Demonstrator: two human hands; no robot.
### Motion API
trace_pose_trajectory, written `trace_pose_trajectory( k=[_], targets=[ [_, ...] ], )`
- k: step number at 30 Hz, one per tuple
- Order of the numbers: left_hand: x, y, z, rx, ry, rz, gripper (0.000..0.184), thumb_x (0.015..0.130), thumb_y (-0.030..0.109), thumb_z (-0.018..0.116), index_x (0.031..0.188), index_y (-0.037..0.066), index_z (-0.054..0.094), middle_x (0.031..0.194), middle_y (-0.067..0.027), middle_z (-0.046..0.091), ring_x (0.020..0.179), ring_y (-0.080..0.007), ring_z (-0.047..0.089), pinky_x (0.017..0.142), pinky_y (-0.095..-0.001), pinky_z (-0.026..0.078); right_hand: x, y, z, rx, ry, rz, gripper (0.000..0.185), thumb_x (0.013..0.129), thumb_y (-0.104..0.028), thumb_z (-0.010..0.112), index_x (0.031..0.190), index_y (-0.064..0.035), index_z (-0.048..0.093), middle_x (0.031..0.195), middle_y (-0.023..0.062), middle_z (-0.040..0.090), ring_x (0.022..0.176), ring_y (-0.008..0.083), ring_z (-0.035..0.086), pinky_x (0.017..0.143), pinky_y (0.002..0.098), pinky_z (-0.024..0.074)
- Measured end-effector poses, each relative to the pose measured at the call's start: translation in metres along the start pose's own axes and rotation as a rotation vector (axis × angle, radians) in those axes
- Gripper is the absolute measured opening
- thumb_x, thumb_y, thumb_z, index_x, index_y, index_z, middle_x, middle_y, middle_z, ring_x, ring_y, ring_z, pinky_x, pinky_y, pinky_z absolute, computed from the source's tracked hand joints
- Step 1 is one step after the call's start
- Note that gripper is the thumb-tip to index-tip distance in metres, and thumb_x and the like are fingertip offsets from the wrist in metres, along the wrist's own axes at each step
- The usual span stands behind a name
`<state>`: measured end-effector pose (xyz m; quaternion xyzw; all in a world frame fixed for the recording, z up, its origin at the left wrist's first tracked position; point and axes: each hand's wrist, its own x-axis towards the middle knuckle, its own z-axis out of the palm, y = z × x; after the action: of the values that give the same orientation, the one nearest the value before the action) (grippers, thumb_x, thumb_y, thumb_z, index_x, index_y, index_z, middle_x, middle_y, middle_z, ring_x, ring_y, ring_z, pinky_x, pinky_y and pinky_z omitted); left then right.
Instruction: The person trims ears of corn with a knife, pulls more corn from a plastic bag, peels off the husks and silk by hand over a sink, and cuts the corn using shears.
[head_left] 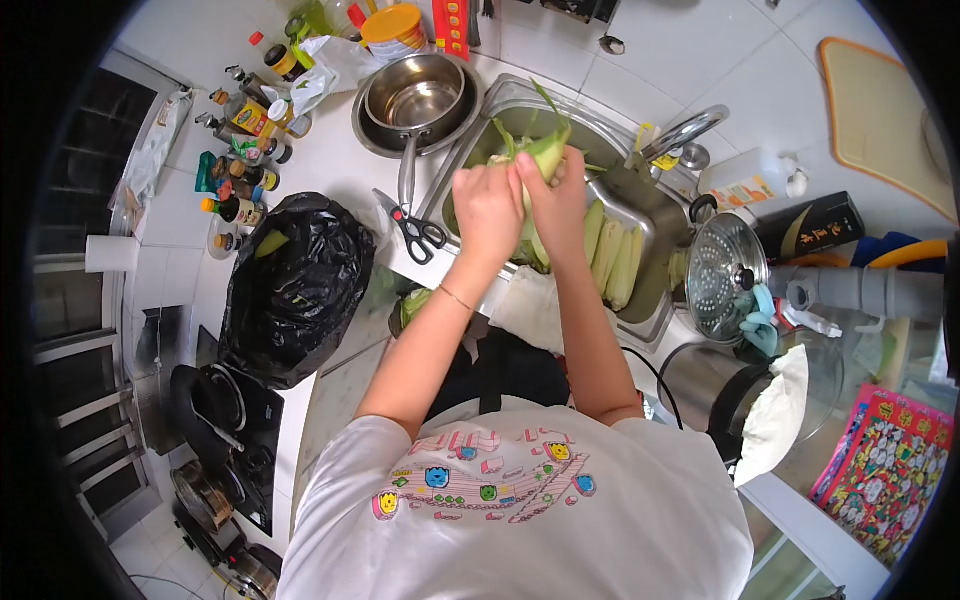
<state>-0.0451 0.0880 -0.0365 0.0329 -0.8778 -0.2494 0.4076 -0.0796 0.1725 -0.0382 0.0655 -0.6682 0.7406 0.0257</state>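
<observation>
Over the sink (655,215) both hands are closed around an ear of corn (549,152), its green husk leaves sticking up past the fingers. My left hand (487,208) grips the left side of the husk, and my right hand (556,195) wraps the ear with its thumb toward the left hand. Fingers and husk hide most of the ear. Several pale green ears of corn (618,262) lie side by side in the right basin. Some green husk leaves (533,125) show behind my hands in the left basin.
A black bag-lined bin (290,300) holds a husk piece at left. Black-handled scissors (418,238) lie beside the sink. A saucepan (415,95) sits in a larger bowl behind. A faucet (690,130) and a glass lid (725,275) stand right; bottles (245,115) line the left wall.
</observation>
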Motion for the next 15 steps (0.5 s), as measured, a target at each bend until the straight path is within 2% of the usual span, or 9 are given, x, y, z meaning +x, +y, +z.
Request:
trace_pose_trajectory(
  k=[3,4,7,8,11,12,14,15],
  targets=[
    [-0.008,0.007,0.003,-0.121,-0.049,-0.254,0.022,0.089,0.011,0.056,0.069,0.002,0.055,0.064,-0.0177,0.055,0.064,-0.0363,0.055,0.066,-0.0439,0.04,0.006,0.002,0.0,-0.073,0.038,0.04,0.031,0.085,-0.023,0.07,0.1,0.0,0.057,0.09,0.0069,0.062,0.081,0.0136,0.056,0.073,0.0276,0.0454],
    [-0.009,0.003,0.006,-0.143,-0.068,-0.349,0.023,0.092,0.015,0.053,0.079,-0.001,0.061,0.068,-0.0212,0.06,0.064,-0.0392,0.058,0.062,-0.0479,0.044,0.004,0.004,-0.002,-0.089,0.046,0.013,0.028,0.086,-0.023,0.07,0.095,0.0006,0.058,0.089,0.0062,0.063,0.08,0.0123,0.056,0.072,0.0266,0.045],
    [-0.006,-0.01,0.015,-0.193,-0.079,-0.66,0.03,0.093,0.018,0.049,0.072,-0.003,0.055,0.067,-0.0224,0.059,0.068,-0.0442,0.056,0.064,-0.0489,0.044,0.004,0.002,-0.012,-0.022,-0.078,0.022,0.018,0.092,-0.011,0.063,0.103,0.0007,0.055,0.099,0.0094,0.066,0.093,0.0131,0.062,0.082,0.0258,0.049],
    [-0.007,-0.018,0.016,-0.191,-0.1,-0.632,0.033,0.095,0.022,0.048,0.077,-0.004,0.058,0.069,-0.0231,0.061,0.066,-0.0425,0.059,0.063,-0.0466,0.046,0.005,0.007,-0.012,0.107,-0.117,0.024,0.016,0.094,-0.005,0.056,0.108,0.0012,0.052,0.11,0.0134,0.064,0.1,0.0158,0.062,0.089,0.028,0.0487],
    [-0.02,-0.042,0.035,-0.495,-0.049,-0.954,0.033,0.094,0.023,0.05,0.08,-0.005,0.06,0.068,-0.0211,0.061,0.063,-0.0343,0.059,0.064,-0.0424,0.047,0.001,0.009,-0.008,0.357,-0.112,-0.044,0.025,0.091,-0.007,0.061,0.112,0.0016,0.048,0.109,0.0135,0.063,0.098,0.0149,0.06,0.082,0.0265,0.0487],
    [-0.016,-0.039,0.03,-0.546,-0.061,-1.008,0.032,0.097,0.022,0.047,0.084,-0.004,0.061,0.07,-0.0147,0.063,0.062,-0.023,0.057,0.065,-0.0371,0.047,0.0,0.008,-0.006,0.383,-0.098,-0.055,0.025,0.092,-0.004,0.057,0.113,0.0012,0.046,0.111,0.0145,0.062,0.099,0.0166,0.061,0.085,0.0277,0.0487],
    [-0.012,-0.021,0.026,-0.797,0.042,-1.163,0.032,0.099,0.02,0.044,0.085,-0.003,0.061,0.074,-0.0114,0.063,0.065,-0.019,0.056,0.065,-0.0345,0.046,-0.002,0.006,-0.004,0.43,-0.068,-0.076,0.025,0.093,0.002,0.051,0.116,0.0004,0.043,0.114,0.0164,0.059,0.099,0.02,0.062,0.089,0.03,0.0489],
    [-0.01,-0.011,0.023,-0.922,0.095,-1.238,0.032,0.1,0.019,0.043,0.086,-0.003,0.061,0.076,-0.0098,0.063,0.066,-0.017,0.055,0.066,-0.0332,0.046,-0.003,0.008,-0.003,0.39,-0.001,-0.033,0.029,0.091,0.0,0.055,0.117,0.0005,0.042,0.112,0.0157,0.059,0.097,0.02,0.061,0.088,0.0295,0.0481]
  ],
)
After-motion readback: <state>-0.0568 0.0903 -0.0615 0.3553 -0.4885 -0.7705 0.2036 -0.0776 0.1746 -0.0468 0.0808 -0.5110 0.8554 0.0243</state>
